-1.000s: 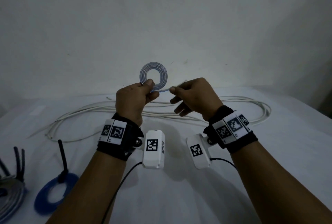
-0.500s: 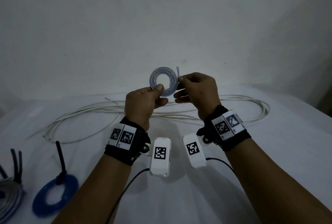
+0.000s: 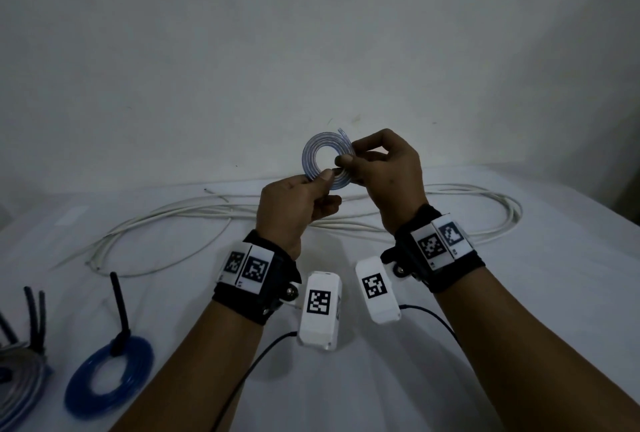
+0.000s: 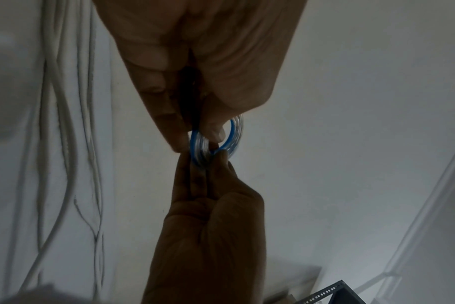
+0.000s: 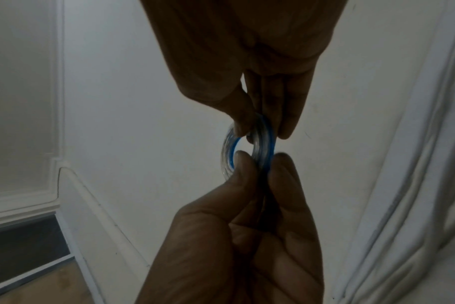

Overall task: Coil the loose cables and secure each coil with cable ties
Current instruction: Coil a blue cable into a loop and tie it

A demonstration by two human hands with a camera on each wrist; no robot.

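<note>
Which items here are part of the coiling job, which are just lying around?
In the job:
- small clear-blue coil, pinched by left hand and right hand
- loose white cable, uncoiled
- blue coil, tied
- grey coil, tied

Lying about:
- white table

- White cloth-covered table (image 3: 519, 293), wrinkled (folds show at its right edge).
- Plain pale wall (image 3: 311, 33) behind it.
- Dark perforated metal bracket (image 4: 330, 292), lower right of the left-wrist view.
</note>
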